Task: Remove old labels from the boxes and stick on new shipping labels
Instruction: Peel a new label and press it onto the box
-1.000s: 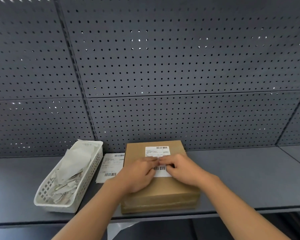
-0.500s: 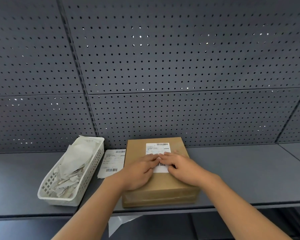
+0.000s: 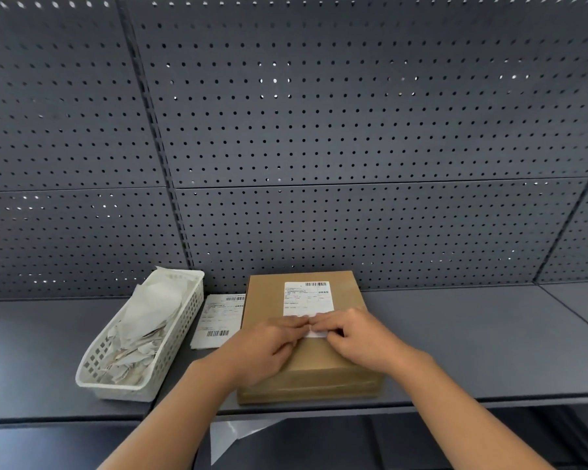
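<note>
- Pressing down the label [image 3: 308,298] on top of the box [image 3: 314,364] looks like the step in hand, so it's the sticking part, not the peeling part.
- Left hand [image 3: 269,347] and right hand [image 3: 360,337] meet fingertip to fingertip on the label's near edge. Grip on both is loose and flat, fingers laid on the paper, holding nothing.
- Can't quite tell if that near edge is stuck flat or a bit lifted, since the fingers cover it.
- Box sits on the shelf [image 3: 472,340], front side near the lip, back side close to the pegboard [image 3: 353,130].
- Next move, I reckon: rub outward to the corners so there are no bubbles or curl, then lift off.
- Just left of the box lies a loose label sheet [image 3: 218,320]. Past that is a white basket [image 3: 140,391] full of crumpled paper scraps.
- Nothing blocks the hands, but sliding the box leftward would bump the sheet.
</note>
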Available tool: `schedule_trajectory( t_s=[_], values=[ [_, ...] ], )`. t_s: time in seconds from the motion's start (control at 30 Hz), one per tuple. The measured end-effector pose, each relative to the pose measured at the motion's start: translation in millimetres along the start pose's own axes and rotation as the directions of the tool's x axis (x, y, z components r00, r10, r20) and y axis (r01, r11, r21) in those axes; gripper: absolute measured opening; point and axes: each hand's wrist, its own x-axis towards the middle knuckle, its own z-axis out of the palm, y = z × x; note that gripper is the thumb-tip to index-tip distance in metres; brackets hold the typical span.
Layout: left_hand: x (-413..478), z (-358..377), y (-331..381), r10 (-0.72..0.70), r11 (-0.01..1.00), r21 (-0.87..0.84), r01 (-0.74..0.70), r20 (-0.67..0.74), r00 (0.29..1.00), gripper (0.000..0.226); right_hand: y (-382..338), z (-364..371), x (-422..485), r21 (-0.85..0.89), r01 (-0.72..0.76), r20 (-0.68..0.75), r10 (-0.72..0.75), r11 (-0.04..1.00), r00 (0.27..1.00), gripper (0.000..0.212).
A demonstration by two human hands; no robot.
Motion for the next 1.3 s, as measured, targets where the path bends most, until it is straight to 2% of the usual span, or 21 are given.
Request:
schedule_trajectory(
  t_s=[0.23, 0.43, 0.57, 0.63, 0.73, 0.83, 0.9, 0.97, 1.07, 1.2, 1.3],
  values=[
    [0.6, 12.7, -1.5, -0.064, 0.991, -0.123, 0.054, -0.080, 0.995, 0.045, 4.2, 11.1, -5.0, -0.140, 0.083, -0.043, -0.090, 0.987, 0.995, 0.042],
    [4.3, 3.4, -3.4, -0.049, 0.993, -0.106, 0.044, -0.038, 0.998, 0.048, -0.6, 8.2, -2.0, -0.156, 0.089, 0.020, -0.087, 0.984, 0.996, 0.038],
    [3.0, -1.0, -2.4, -0.031, 0.998, -0.053, 0.031, 0.009, 0.999, 0.050, 0.3, 2.6, -2.2, -0.089, 0.054, 0.029, -0.052, 0.995, 0.998, 0.040],
    [0.4, -0.9, -1.9, -0.026, 0.999, -0.045, 0.027, 0.017, 1.000, 0.048, 1.5, 1.0, -4.3, 0.002, 0.018, 0.030, -0.018, 1.000, 0.999, 0.044],
    [-3.2, -2.8, 1.1, -0.089, 0.981, -0.177, 0.086, -0.011, 0.996, 0.044, 3.4, 1.4, -6.7, 0.135, -0.016, -0.024, 0.020, 0.991, 1.000, 0.045],
    [-7.4, -2.3, 1.4, -0.220, 0.936, -0.311, 0.166, -0.148, 0.964, 0.044, 3.5, 2.0, -7.7, 0.179, -0.021, -0.086, 0.037, 0.984, 0.996, 0.043],
    [-11.4, -1.6, -3.6, -0.325, 0.900, -0.376, 0.221, -0.239, 0.915, 0.046, 4.2, -1.4, -8.3, 0.196, -0.017, -0.148, 0.046, 0.980, 0.988, 0.043],
    [-17.8, -2.3, -8.3, -0.436, 0.840, -0.465, 0.279, -0.272, 0.858, 0.050, 7.9, -5.6, -10.0, 0.226, -0.011, -0.228, 0.064, 0.974, 0.972, 0.044],
    [-25.4, 1.5, -12.4, -0.545, 0.740, -0.577, 0.345, -0.214, 0.811, 0.058, 14.4, -10.4, -14.1, 0.210, -0.029, -0.288, 0.090, 0.977, 0.954, 0.044],
    [-32.5, 14.3, -11.0, -0.598, 0.682, -0.624, 0.380, -0.177, 0.782, 0.071, 23.5, -7.0, -20.0, 0.207, -0.066, -0.303, 0.128, 0.976, 0.944, 0.044],
    [-32.5, 17.2, -5.3, -0.688, 0.496, -0.781, 0.379, -0.088, 0.720, 0.075, 35.0, 0.0, -23.6, 0.297, -0.143, -0.284, 0.230, 0.944, 0.931, 0.051]
  ],
)
